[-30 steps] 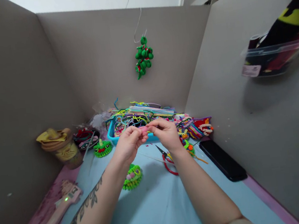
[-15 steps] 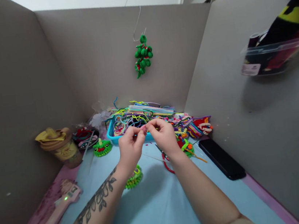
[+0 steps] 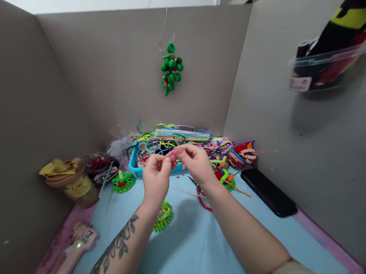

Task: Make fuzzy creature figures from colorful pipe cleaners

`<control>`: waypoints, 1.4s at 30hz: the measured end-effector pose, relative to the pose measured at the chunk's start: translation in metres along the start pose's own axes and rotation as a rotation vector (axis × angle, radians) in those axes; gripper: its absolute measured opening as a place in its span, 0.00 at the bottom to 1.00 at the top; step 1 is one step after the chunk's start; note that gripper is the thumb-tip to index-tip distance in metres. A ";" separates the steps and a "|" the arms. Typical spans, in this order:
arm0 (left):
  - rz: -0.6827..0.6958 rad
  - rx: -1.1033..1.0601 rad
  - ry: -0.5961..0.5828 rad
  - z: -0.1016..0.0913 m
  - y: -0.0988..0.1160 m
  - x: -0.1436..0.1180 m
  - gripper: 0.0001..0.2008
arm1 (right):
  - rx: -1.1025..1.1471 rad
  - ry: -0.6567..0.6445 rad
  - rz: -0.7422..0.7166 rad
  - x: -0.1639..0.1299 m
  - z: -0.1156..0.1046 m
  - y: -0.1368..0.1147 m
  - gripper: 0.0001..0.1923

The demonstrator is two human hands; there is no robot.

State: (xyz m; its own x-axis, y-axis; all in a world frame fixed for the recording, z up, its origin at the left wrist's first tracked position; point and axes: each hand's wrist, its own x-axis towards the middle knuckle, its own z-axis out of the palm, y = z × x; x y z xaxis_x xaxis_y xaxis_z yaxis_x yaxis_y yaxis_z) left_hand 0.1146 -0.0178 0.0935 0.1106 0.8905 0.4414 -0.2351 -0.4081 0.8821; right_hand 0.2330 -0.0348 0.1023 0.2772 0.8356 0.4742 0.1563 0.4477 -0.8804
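Above the blue mat (image 3: 191, 252), pink piece (image 3: 172, 155) pinched crosswise, left hand (image 3: 156, 182), right hand (image 3: 196, 164)

A small pink fuzzy piece (image 3: 172, 155), pinched between both hands' fingers (image 3: 166, 162).

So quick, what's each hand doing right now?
Left hand: closed, fingers pinching one end of the small pink piece.
Right hand: closed, fingers pinching the other end of the same pink piece, above the blue tray.
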 end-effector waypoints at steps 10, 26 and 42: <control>0.168 0.193 0.112 0.008 -0.007 -0.018 0.07 | -0.412 0.245 -0.273 -0.018 0.018 -0.004 0.11; -0.003 -0.180 0.077 0.011 -0.016 -0.010 0.09 | 0.020 -0.023 -0.002 -0.002 0.005 -0.001 0.10; -0.088 0.242 -0.159 -0.013 0.012 0.013 0.14 | -0.207 -0.153 0.025 0.008 -0.019 -0.007 0.09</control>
State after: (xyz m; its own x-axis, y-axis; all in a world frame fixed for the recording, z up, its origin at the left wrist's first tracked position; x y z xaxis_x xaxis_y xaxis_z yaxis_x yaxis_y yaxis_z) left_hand 0.1001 -0.0086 0.1073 0.2748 0.8895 0.3652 0.0174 -0.3843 0.9230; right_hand 0.2525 -0.0376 0.1128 0.1390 0.8910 0.4322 0.3462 0.3652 -0.8642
